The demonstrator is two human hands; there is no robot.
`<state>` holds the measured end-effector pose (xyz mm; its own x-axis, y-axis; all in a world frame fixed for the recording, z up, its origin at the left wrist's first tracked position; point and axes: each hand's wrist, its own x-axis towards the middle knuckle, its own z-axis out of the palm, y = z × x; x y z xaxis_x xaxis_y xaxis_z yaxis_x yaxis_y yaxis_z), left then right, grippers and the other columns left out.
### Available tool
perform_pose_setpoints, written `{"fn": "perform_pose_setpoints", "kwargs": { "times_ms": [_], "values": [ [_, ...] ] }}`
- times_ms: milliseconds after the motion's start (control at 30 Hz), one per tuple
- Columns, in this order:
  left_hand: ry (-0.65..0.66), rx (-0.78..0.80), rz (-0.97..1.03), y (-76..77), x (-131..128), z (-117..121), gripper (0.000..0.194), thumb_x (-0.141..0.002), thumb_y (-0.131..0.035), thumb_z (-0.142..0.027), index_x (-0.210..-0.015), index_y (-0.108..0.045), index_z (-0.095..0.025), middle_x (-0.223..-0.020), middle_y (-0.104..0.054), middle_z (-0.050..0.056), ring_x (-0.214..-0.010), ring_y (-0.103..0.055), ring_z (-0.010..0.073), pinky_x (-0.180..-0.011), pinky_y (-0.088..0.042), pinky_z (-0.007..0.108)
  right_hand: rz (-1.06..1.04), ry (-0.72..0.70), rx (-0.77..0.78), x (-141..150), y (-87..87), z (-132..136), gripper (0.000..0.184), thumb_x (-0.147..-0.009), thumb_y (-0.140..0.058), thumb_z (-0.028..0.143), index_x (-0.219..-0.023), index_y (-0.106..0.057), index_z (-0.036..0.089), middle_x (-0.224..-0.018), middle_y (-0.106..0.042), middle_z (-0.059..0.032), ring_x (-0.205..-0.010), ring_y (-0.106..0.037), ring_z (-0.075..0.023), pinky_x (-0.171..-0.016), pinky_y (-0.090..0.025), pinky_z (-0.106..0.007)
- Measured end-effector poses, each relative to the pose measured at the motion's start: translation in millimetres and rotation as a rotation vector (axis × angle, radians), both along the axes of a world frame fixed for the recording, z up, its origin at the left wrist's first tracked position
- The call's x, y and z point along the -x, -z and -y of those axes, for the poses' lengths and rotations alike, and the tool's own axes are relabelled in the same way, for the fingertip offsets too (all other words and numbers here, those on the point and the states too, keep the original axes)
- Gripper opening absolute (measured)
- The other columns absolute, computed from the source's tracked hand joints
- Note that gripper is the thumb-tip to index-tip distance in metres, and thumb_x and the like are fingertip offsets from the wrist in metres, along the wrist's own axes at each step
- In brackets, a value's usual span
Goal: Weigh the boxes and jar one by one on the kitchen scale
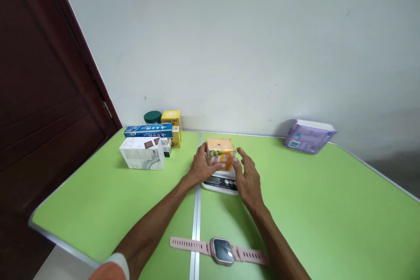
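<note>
An orange and yellow packet (220,151) sits on a small white kitchen scale (220,182) in the middle of the green table (311,201). My left hand (201,167) grips the packet's left side, thumb on its front. My right hand (248,176) is at the packet's right side, fingers spread and touching its edge.
A pink smartwatch (221,250) lies flat near the front edge. At the back left stand a white box (141,154), a blue box (148,131), a yellow box (172,123) and a green-lidded jar (152,117). A purple packet (308,136) lies at the back right. A dark door (42,105) is on the left.
</note>
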<state>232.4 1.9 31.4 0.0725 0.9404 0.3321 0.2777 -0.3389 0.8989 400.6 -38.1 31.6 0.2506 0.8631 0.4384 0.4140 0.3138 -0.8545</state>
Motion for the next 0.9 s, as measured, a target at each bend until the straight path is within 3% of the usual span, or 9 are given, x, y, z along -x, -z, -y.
{"fn": "perform_pose_setpoints", "kwargs": {
  "times_ms": [167,300,433,533,700,800,900],
  "values": [
    [0.018,0.035,0.019,-8.5,-2,-9,0.074,-0.065,-0.095,-0.037,-0.127,-0.059,-0.018,-0.128,-0.069,0.013,-0.110,-0.069,0.0270,-0.099,-0.056,0.043,0.047,-0.061,-0.056,17,-7.8,0,0.064,-0.101,-0.046,0.060,-0.148,-0.055,0.018,-0.143,-0.064,-0.0181,-0.134,-0.058,-0.0334,-0.115,-0.043,-0.058],
    [0.040,0.047,0.093,-23.7,16,13,0.073,-0.066,-0.094,-0.040,-0.126,-0.058,-0.018,-0.126,-0.071,0.013,-0.107,-0.071,0.0258,-0.094,-0.057,0.039,0.146,-0.055,-0.161,29,-23.3,17,0.063,-0.100,-0.054,0.055,-0.151,-0.052,0.019,-0.146,-0.062,-0.0181,-0.134,-0.058,-0.0342,-0.113,-0.046,-0.060],
    [0.025,0.045,0.116,-51.1,68,57,0.074,-0.070,-0.091,-0.043,-0.131,-0.058,-0.019,-0.129,-0.072,0.012,-0.109,-0.072,0.0263,-0.095,-0.057,0.039,0.180,-0.206,-0.179,66,-41.0,44,0.061,-0.101,-0.056,0.049,-0.156,-0.047,0.024,-0.147,-0.061,-0.0164,-0.131,-0.061,-0.0340,-0.109,-0.051,-0.059],
    [-0.063,0.072,0.087,-62.7,122,92,0.078,-0.068,-0.091,-0.042,-0.135,-0.058,-0.021,-0.131,-0.072,0.011,-0.113,-0.071,0.0278,-0.098,-0.057,0.041,0.172,-0.339,-0.190,111,-40.4,61,0.062,-0.103,-0.056,0.045,-0.159,-0.043,0.024,-0.146,-0.061,-0.0171,-0.131,-0.062,-0.0334,-0.109,-0.053,-0.059],
    [-0.235,0.111,0.051,-48.6,215,130,0.076,-0.068,-0.089,-0.043,-0.134,-0.059,-0.021,-0.130,-0.073,0.011,-0.115,-0.071,0.0296,-0.103,-0.056,0.044,0.154,-0.563,-0.188,196,-17.7,72,0.065,-0.103,-0.054,0.041,-0.163,-0.037,0.022,-0.152,-0.057,-0.0184,-0.140,-0.056,-0.0340,-0.116,-0.049,-0.057],
    [-0.277,0.130,0.066,-31.8,258,136,0.077,-0.068,-0.089,-0.044,-0.134,-0.058,-0.019,-0.131,-0.072,0.011,-0.116,-0.071,0.0302,-0.105,-0.055,0.046,0.154,-0.656,-0.165,239,-1.1,66,0.067,-0.102,-0.053,0.037,-0.164,-0.035,0.020,-0.155,-0.054,-0.0187,-0.143,-0.053,-0.0355,-0.118,-0.045,-0.059],
    [-0.328,0.144,0.055,-18.3,285,133,0.082,-0.065,-0.089,-0.045,-0.135,-0.057,-0.017,-0.132,-0.072,0.013,-0.117,-0.070,0.0308,-0.107,-0.055,0.047,0.166,-0.694,-0.136,271,14.9,55,0.071,-0.098,-0.055,0.033,-0.164,-0.032,0.020,-0.156,-0.053,-0.0174,-0.144,-0.051,-0.0354,-0.120,-0.043,-0.059]
  ]
}}
